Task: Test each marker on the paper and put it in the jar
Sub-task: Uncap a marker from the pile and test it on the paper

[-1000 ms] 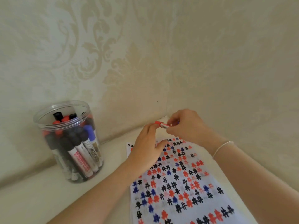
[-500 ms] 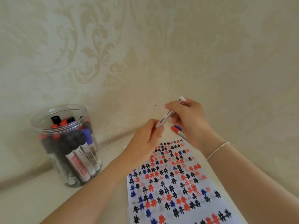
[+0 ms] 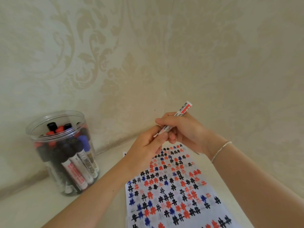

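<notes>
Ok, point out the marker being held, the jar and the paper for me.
marker [image 3: 183,110]: head view, on its labelled barrel above the right hand.
jar [image 3: 56,115]: head view, on its clear back rim.
paper [image 3: 174,190]: head view, on the middle of the marked sheet.

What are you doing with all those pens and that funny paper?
A person is testing markers. Both hands hold one marker above the paper: the right hand grips its barrel, and the left hand pinches its lower end, where the cap would be. The paper is already covered in red, black and blue hash marks. A clear jar to the left is full of markers.
</notes>
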The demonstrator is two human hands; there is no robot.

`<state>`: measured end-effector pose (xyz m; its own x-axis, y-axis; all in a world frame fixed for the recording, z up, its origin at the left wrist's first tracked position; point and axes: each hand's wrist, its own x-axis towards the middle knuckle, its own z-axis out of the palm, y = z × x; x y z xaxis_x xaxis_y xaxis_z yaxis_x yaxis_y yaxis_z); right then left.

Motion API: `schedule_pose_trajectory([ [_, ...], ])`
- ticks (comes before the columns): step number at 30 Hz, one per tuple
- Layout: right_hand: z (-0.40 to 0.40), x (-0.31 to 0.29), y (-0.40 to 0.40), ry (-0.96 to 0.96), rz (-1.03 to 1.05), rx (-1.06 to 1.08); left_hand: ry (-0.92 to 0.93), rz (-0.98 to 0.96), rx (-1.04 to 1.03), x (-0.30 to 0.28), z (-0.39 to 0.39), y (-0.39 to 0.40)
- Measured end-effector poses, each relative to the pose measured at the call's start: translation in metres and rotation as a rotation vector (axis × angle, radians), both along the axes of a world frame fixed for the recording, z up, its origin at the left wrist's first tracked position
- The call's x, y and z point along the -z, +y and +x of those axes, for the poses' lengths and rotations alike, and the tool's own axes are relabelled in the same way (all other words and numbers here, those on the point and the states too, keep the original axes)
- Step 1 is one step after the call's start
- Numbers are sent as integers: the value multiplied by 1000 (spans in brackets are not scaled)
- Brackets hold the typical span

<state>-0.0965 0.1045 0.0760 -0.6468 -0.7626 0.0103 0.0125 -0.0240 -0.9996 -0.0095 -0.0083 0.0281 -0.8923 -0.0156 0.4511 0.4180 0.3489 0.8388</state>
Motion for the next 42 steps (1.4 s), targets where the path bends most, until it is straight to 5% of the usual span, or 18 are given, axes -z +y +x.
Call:
schedule_pose_trajectory([
  [4, 2, 1, 5, 94, 32, 90, -133, -84, -29, -2, 0, 1],
  [8, 13, 5, 19, 182, -54, 446, -405, -393, -187, 3, -3, -16],
  [11, 27, 15, 40, 172, -58, 492, -475, -662, -216, 9, -4, -15],
  [17, 66, 64, 87, 288, 206, 523, -340, -790, -171, 47, -2, 30],
  [22, 75, 96, 111, 57, 144, 492, -132, -970, -143, 69, 6, 52],
  [27, 73, 114, 123, 162, 192, 635, -56, -1135, -168, 73, 7, 55],
  [42, 79, 120, 116, 321, 322, 656, 52, -1166, -171, 77, 4, 51],
])
